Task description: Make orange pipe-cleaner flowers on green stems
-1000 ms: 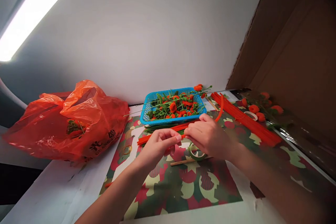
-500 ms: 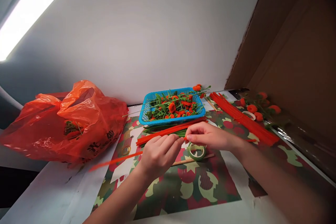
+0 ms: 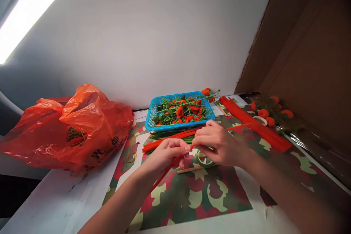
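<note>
My left hand (image 3: 167,153) and my right hand (image 3: 215,142) meet over the patterned mat, thumbs and fingertips pinched on an orange-red pipe cleaner (image 3: 240,126). A small bent bit of it shows between my fingertips. One length sticks out to the right behind my right hand; another red length slants down below my left hand. Just under my right hand lies a roll of green tape (image 3: 201,161), partly covered, beside a thin wooden stick (image 3: 189,170). Behind my hands rest a bundle of red pipe cleaners (image 3: 164,141) and some green ones (image 3: 189,139).
A blue basket (image 3: 175,128) with orange flowers and green stems stands at the back. To the left is a red plastic bag (image 3: 109,117). A larger red pipe cleaner bundle (image 3: 255,126) and orange flowers (image 3: 263,113) lie right, near a cardboard wall (image 3: 301,44).
Both hands have turned while staying close together. The pipe cleaner's left length has swung down below my left hand, and a length now shows to the right of my right hand.
</note>
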A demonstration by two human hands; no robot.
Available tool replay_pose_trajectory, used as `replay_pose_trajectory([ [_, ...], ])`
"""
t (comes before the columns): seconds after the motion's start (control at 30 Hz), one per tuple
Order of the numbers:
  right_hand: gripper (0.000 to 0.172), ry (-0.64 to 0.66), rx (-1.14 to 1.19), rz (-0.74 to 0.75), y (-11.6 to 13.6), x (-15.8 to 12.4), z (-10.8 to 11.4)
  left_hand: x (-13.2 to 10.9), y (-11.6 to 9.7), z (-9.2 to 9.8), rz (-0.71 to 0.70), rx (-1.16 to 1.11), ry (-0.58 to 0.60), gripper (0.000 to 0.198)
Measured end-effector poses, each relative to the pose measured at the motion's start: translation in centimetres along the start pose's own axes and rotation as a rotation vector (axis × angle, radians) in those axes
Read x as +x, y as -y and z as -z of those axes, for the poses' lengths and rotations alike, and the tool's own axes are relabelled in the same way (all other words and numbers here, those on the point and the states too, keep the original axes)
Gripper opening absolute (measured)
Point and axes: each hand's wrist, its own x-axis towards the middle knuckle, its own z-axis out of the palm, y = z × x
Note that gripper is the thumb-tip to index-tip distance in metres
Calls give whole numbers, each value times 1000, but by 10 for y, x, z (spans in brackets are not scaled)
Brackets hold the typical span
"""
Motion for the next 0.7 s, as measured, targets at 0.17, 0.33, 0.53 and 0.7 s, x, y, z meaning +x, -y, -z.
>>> replay_pose_trajectory([
  [0.17,21,31,23,-144,1,1,-3,4,5,3,-241,284,-176,24],
  [0.33,21,78,461,-491,-1,2,-1,0,12,-1,-985,1035,-451,9],
  [0.53,23,161,733,-646,-3,1,0,-1,17,-2,-1186,1358,-540,12],
  [0.7,22,129,567,-591,2,1,1,0,18,-3,-1067,1378,-512,15],
])
